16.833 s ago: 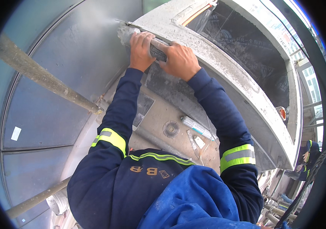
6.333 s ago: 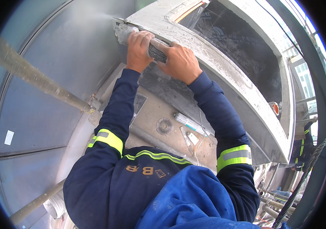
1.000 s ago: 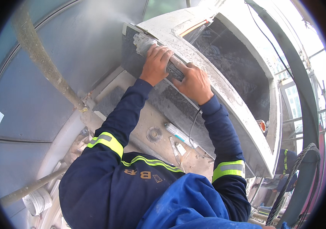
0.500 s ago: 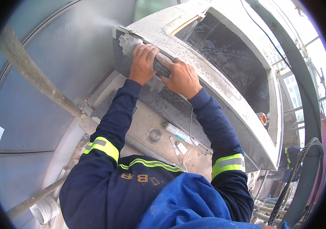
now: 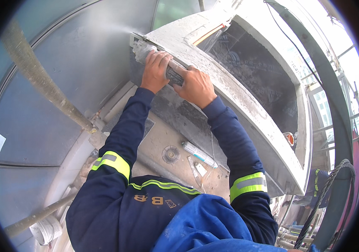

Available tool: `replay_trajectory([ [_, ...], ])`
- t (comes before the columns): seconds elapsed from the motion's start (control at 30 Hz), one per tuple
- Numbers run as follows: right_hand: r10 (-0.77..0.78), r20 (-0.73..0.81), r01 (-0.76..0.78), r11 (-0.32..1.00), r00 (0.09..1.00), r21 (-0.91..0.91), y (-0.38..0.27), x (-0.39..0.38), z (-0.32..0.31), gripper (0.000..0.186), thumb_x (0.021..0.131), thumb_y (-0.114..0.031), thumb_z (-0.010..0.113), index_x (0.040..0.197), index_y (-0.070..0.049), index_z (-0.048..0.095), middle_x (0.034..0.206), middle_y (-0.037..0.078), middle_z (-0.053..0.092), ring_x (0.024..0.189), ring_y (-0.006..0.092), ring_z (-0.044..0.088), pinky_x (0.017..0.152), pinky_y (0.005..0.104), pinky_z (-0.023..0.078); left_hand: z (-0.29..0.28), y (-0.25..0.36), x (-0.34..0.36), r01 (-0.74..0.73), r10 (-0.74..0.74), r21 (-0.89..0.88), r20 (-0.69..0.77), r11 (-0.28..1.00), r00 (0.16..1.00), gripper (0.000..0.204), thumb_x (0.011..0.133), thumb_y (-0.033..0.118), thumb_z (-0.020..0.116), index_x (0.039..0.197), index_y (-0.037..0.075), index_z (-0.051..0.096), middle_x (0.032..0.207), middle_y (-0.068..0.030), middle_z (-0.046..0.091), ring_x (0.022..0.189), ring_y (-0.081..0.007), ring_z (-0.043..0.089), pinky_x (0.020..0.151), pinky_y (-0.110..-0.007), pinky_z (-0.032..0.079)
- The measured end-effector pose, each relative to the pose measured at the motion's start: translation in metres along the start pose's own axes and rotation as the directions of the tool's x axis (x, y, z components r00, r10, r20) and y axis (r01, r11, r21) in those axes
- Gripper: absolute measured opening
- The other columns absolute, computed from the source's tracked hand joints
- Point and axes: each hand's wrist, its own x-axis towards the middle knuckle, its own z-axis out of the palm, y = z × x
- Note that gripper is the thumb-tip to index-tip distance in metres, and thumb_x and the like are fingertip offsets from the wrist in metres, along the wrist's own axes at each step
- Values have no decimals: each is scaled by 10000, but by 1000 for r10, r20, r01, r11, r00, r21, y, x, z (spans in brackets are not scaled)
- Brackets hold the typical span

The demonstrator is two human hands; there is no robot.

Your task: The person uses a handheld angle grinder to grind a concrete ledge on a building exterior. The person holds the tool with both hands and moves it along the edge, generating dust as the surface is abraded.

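Observation:
My left hand [image 5: 156, 72] wraps round the front part of a dust-caked angle grinder [image 5: 174, 76]. My right hand [image 5: 196, 86] grips its rear body just behind. The tool lies along the top edge of a grey stone-clad box [image 5: 246, 136], near its far left corner. A pale jet of dust [image 5: 125, 28] sprays away to the left from that corner. The grinder's disc is mostly hidden by the dusty head and the panel edge.
Grey wall panels [image 5: 61, 122] stand at left, with a pole [image 5: 47, 84] crossing them. Below lie a sealant tube [image 5: 199, 153], a round drain [image 5: 171, 154] and a white bucket [image 5: 47, 229]. A wire rope [image 5: 328, 189] hangs at right. Beyond it another person [image 5: 321, 180] shows in part.
My hands and the grinder have shifted slightly left in view. The whole scene has tilted a little with the head. Both hands keep their grip and dust still sprays.

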Motion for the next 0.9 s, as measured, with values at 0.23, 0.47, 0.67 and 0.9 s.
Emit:
replay_trajectory([
  [0.23,-6,-2,6,1000,1000,-7,-4,9,2,665,807,-220,816,1450,-172,656,886,215,723,862,373,744,789,476,594,-1,-10,0,13,-13,-3,13,1000,1000,809,527,40,908,1275,95,606,1290,-105,643,1332,-319,568,1237,-562,356],
  [0.47,9,3,-9,1000,1000,-21,1,-14,-8,722,807,-252,808,1502,-216,617,924,221,690,824,376,732,776,470,591,-4,16,1,2,-2,-17,21,1000,1000,831,518,54,920,1285,99,604,1295,-95,637,1332,-309,569,1238,-548,355],
  [0.67,15,-14,-15,1000,1000,-18,5,-38,-15,735,793,-250,810,1502,-229,619,917,212,681,812,372,725,769,469,584,-4,41,-3,5,-4,-38,9,999,1000,853,516,66,929,1298,100,591,1300,-96,634,1340,-308,566,1240,-547,343],
  [0.9,36,-8,-36,999,999,-22,9,-51,-24,733,785,-266,838,1492,-220,651,899,199,681,779,365,716,750,472,570,-1,56,-1,1,-2,-53,-2,999,1000,733,593,33,870,1276,90,610,1291,-100,645,1336,-307,575,1236,-552,345],
])
